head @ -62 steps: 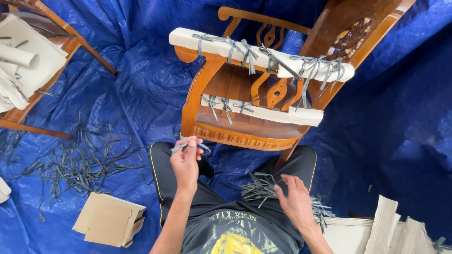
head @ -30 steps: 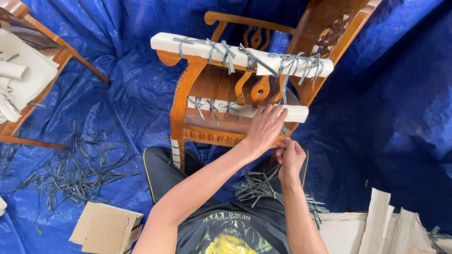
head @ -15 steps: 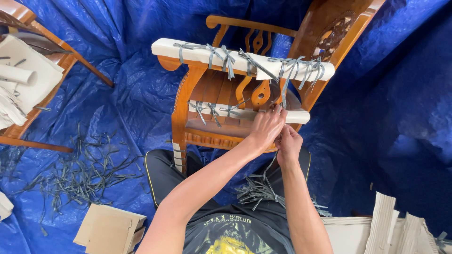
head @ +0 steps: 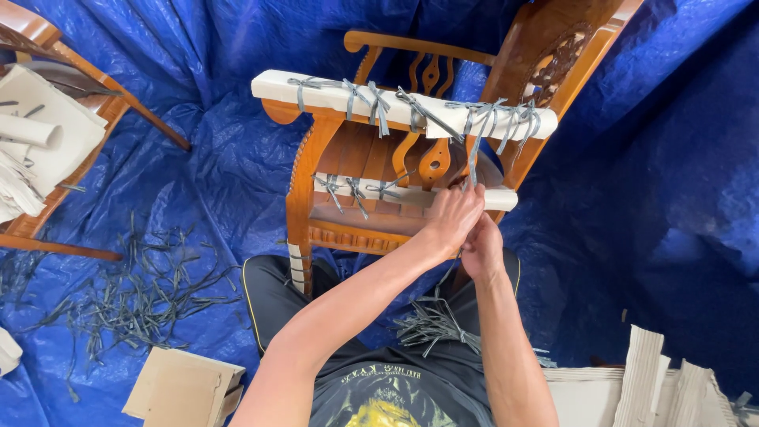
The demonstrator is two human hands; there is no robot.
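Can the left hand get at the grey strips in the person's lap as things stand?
Probably yes. The left hand is up at the chair's lower padded rail, next to the right hand. The strips lie uncovered just below, with nothing between.

Single head-worn view, looking steeply down, close over the wooden chair (head: 371, 158), blue tarp (head: 198, 158) beyond

left hand (head: 452, 217) | moved from lap to chair's lower padded rail (head: 411, 195) | right hand (head: 482, 251) joined it
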